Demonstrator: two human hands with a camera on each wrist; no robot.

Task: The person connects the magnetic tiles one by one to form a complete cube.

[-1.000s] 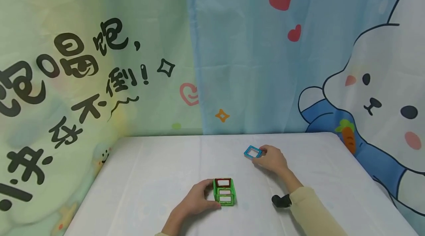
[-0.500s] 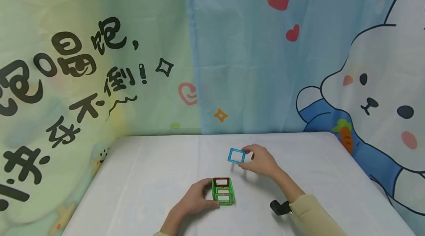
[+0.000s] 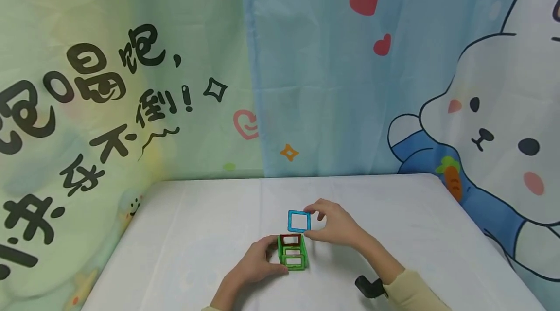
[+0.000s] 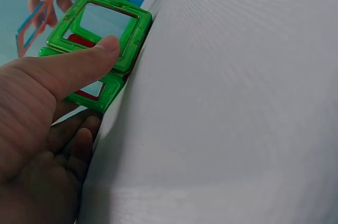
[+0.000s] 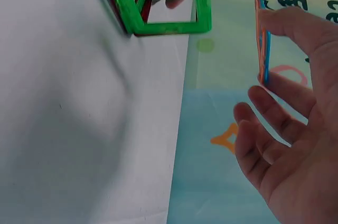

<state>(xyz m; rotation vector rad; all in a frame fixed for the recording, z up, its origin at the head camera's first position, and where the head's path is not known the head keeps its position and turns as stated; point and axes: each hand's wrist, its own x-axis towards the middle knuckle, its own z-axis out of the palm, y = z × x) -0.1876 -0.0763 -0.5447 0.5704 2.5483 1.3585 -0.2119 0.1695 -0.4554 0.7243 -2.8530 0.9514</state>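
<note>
In the head view a small box of green and red magnetic tiles (image 3: 296, 267) stands on the white table. My left hand (image 3: 259, 263) grips it from the left, thumb at the near side. The left wrist view shows the thumb lying across a green tile (image 4: 138, 44). My right hand (image 3: 336, 224) pinches a blue square magnetic tile (image 3: 289, 221) by its right side, just behind and above the box. In the right wrist view the blue tile (image 5: 266, 49) appears edge-on between thumb and finger, apart from the green box (image 5: 203, 2).
A white cloth covers the table (image 3: 197, 233). Behind it hangs a printed curtain (image 3: 306, 82) with a cartoon rabbit on the right. A black device (image 3: 369, 286) sits at the right wrist.
My right hand has carried the blue tile left and nearer, from the far right of the box to just behind it, turning the tile upright. The left hand and box stay put.
</note>
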